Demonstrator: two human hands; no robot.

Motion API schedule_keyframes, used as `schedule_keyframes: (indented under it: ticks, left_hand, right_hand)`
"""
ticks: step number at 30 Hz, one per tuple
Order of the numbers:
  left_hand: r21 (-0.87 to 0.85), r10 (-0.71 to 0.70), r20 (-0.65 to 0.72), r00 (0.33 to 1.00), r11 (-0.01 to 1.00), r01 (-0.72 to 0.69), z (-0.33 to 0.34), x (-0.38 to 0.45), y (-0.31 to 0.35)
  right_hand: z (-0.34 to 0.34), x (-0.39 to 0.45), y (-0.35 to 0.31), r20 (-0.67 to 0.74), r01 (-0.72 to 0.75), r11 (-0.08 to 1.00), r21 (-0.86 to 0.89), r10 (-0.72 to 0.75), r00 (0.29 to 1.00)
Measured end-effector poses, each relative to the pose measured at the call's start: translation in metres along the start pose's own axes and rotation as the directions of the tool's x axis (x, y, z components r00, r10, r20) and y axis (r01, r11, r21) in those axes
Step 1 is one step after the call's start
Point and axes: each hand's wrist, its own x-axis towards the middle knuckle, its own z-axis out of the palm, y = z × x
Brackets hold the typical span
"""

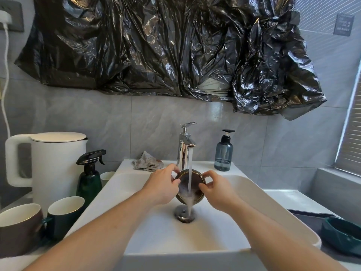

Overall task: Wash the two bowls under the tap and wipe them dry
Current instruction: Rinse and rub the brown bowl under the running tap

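A dark brown bowl (193, 184) with a gold rim is tilted toward me under the chrome tap (184, 147), and running water streams into it and spills down to the drain (183, 214). My left hand (162, 184) grips the bowl's left rim; my right hand (216, 190) grips its right rim. A second, dark green bowl (341, 234) sits on a dark mat at the right edge. A crumpled cloth (147, 163) lies on the white sink's (254, 194) back ledge, left of the tap.
Left of the sink stand a white kettle (52, 163), a green spray bottle (89, 178), a small white cup (107, 176), a brown mug (19, 227) and a green mug (65, 214). A blue soap dispenser (223, 153) stands right of the tap. Black plastic (166, 45) covers the wall above.
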Motion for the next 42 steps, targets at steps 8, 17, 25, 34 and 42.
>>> schedule_keyframes:
  ticks: [8, 17, 25, 34, 42]
  left_hand:
    - [-0.009, -0.002, 0.01, 1.0, 1.0, 0.003, -0.0016, -0.002, 0.0009]
    - [-0.039, 0.039, 0.009, 0.999, 0.998, -0.039, -0.0035, -0.0031, 0.0009]
    - [-0.069, 0.065, -0.013, 0.998, 0.996, -0.065, -0.0035, -0.002, 0.0012]
    - [-0.056, 0.054, -0.032, 0.998, 0.997, -0.056, -0.0022, -0.0007, 0.0009]
    - [-0.051, -0.055, 0.029, 0.998, 0.997, 0.057, -0.0021, -0.0025, 0.0024]
  right_hand:
    - [-0.0034, -0.0043, -0.0034, 0.021, 0.009, 0.999, -0.045, -0.008, 1.0]
    - [-0.0027, -0.0027, 0.0003, 0.027, -0.013, 0.999, -0.034, 0.014, 1.0]
    - [0.0015, 0.0013, 0.004, 0.023, -0.026, 0.999, -0.024, 0.027, 0.999]
    - [0.0031, 0.0024, 0.0029, 0.024, -0.024, 1.0, -0.019, 0.024, 0.999]
    - [0.0032, 0.0004, 0.0013, 0.044, -0.016, 1.0, -0.006, 0.016, 0.999]
